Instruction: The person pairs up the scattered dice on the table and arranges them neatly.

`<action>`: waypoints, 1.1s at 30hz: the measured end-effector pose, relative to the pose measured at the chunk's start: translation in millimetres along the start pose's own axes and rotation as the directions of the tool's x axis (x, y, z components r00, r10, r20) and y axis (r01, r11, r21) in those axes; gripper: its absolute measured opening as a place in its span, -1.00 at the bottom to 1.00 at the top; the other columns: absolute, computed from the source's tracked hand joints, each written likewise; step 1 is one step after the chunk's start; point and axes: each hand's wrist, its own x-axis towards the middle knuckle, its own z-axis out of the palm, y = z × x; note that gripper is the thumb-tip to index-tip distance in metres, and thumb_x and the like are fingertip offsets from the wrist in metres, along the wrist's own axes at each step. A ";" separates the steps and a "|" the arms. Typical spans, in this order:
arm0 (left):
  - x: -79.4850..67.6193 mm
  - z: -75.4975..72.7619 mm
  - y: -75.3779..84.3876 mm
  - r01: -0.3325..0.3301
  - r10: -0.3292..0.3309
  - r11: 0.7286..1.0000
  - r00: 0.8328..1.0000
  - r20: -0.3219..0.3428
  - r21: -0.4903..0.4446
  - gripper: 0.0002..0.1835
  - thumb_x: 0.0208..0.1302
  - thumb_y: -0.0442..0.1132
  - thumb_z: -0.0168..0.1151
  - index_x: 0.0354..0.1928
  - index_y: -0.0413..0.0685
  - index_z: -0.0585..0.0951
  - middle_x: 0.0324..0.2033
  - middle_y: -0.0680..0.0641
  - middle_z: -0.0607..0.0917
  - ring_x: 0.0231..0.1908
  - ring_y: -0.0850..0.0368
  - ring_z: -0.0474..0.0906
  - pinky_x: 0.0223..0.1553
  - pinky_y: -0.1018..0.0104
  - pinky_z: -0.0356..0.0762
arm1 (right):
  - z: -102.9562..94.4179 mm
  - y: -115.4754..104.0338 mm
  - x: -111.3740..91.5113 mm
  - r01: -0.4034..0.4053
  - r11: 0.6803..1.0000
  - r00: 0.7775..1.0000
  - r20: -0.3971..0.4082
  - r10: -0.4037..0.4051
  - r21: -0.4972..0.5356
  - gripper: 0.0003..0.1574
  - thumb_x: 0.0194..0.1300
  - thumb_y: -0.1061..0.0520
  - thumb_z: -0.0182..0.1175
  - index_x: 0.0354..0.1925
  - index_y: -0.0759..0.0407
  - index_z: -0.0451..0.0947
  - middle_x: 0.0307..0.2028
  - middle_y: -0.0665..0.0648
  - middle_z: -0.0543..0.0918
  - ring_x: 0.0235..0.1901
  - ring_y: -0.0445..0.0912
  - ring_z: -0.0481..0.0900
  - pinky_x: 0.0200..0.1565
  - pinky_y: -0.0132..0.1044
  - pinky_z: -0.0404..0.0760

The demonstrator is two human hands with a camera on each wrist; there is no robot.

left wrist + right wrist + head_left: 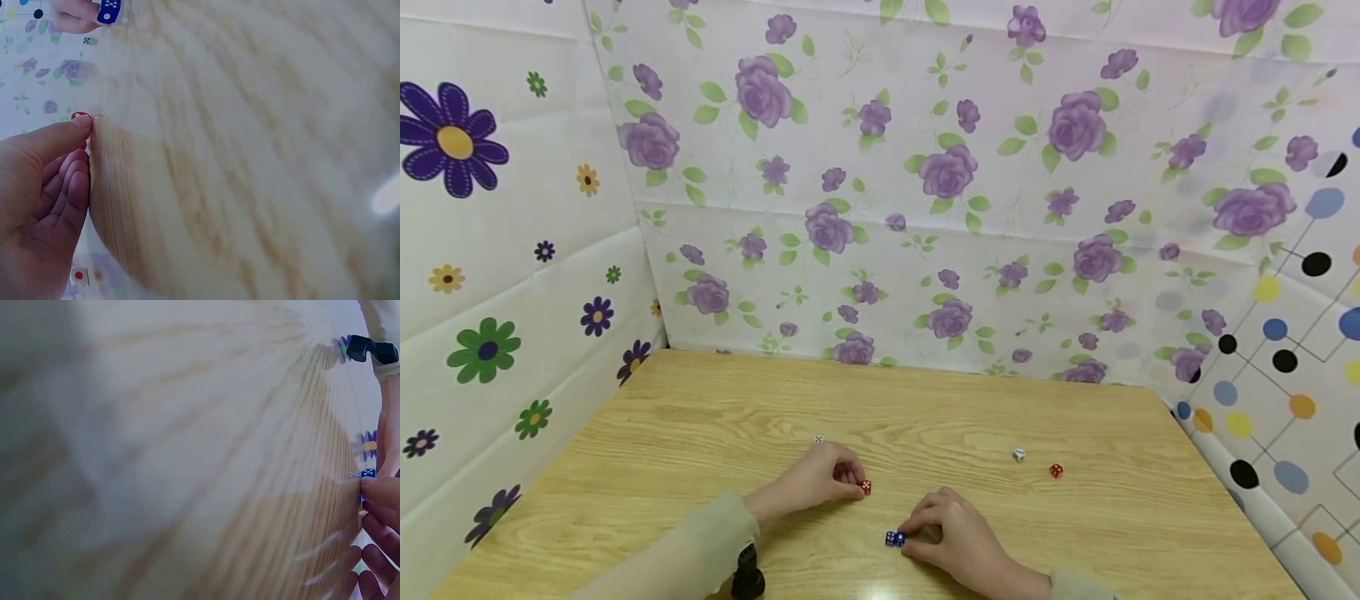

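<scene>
My left hand (822,478) pinches a red die (867,487) between thumb and fingers, low over the wooden table. In the left wrist view the thumb covers most of that red die (81,115). Nearer the front, my right hand (953,533) pinches a blue die (900,539) at its right side. A second blue die (890,538) sits directly to its left, side against side. Just behind the left hand lies a white die (819,439), which shows as a white die (79,276) with one red dot in the left wrist view.
Farther right on the wooden table (737,400) lie another white die (1018,454) and another red die (1056,471). A flowered cloth (880,275) hangs along the back edge, with patterned cloths at both sides. A black camera mount (747,573) is strapped to the left wrist.
</scene>
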 end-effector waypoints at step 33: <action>2.3 24.3 25.8 -0.058 0.058 0.998 0.997 0.042 -0.004 -0.92 0.17 -0.26 0.44 -0.32 -0.06 0.71 -0.45 0.09 0.72 -0.47 0.48 0.52 -0.38 0.54 0.56 | 2.1 1.5 0.5 0.018 1.000 1.000 -0.017 -0.018 -0.023 -0.87 0.13 -0.09 0.46 -0.28 -0.29 0.76 -0.28 -0.34 0.65 -0.21 -0.41 0.44 -0.17 -0.45 0.50</action>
